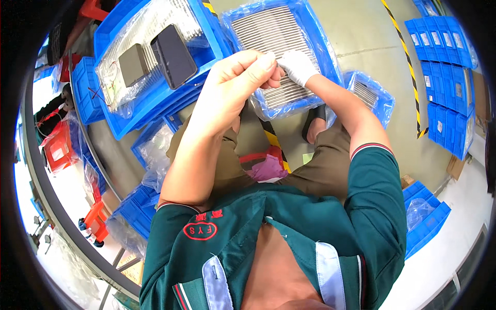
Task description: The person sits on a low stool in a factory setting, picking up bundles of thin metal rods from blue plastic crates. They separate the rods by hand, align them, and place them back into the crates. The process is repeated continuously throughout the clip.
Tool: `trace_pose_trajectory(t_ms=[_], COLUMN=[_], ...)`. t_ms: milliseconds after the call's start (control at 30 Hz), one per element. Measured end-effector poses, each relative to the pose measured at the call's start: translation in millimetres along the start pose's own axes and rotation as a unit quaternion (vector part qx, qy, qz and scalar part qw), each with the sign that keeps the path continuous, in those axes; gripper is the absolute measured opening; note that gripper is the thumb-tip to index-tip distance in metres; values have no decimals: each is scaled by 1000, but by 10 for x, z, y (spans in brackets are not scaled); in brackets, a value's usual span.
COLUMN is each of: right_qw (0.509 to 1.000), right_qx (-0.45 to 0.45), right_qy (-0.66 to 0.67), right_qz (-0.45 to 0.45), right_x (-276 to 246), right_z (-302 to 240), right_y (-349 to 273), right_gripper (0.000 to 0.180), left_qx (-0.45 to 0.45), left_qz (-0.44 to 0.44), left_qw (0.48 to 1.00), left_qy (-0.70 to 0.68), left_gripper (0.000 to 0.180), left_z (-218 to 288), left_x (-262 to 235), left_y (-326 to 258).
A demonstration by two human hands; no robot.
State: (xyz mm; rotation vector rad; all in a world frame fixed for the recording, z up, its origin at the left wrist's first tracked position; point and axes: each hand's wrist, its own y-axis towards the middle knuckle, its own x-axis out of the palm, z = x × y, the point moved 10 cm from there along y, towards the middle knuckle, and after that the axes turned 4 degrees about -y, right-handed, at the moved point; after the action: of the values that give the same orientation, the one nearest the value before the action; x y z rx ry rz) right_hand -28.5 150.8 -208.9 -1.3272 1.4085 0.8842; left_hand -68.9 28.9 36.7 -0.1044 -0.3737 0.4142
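Observation:
My left hand [240,77], bare, is closed in a pinch of thumb and forefinger. Against its fingertips is my right hand [298,67], in a white glove with its fingers drawn together. Whatever lies between the two hands is too small and hidden to make out. Both are held above a blue bin [330,57] lined with clear plastic. Rows of thin grey metal rods [258,28] lie side by side in that bin, partly covered by my hands.
On the left, a blue tray [121,126] of plastic-covered rods bears a smartphone [174,56] and a dark flat box [133,65]. A smaller blue bin [385,101] of rods stands on the right. Blue bins [449,77] are stacked far right. Striped tape [405,51] crosses the floor.

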Motion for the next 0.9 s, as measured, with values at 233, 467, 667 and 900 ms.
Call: trace_pose_trajectory(t_ms=[233, 467, 667, 900], right_qw=[999, 999, 998, 999], right_qx=[-5, -21, -22, -25], right_qy=[51, 36, 44, 25], right_qz=[-4, 3, -25, -1], right_x=[-24, -58, -51, -163], right_z=[-74, -112, -199, -257], right_y=[-65, -90, -145, -137], right_gripper=[20, 21, 22, 18], left_qx=[-1, -7, -3, -5], left_qz=[1, 4, 5, 3], left_qw=[1000, 1000, 1000, 1000], left_qy=[-2, 2, 3, 7], left_gripper=[26, 27, 28, 30], left_z=[4, 9, 0, -4], left_x=[-24, -48, -58, -22], left_y=[-11, -27, -34, -23])
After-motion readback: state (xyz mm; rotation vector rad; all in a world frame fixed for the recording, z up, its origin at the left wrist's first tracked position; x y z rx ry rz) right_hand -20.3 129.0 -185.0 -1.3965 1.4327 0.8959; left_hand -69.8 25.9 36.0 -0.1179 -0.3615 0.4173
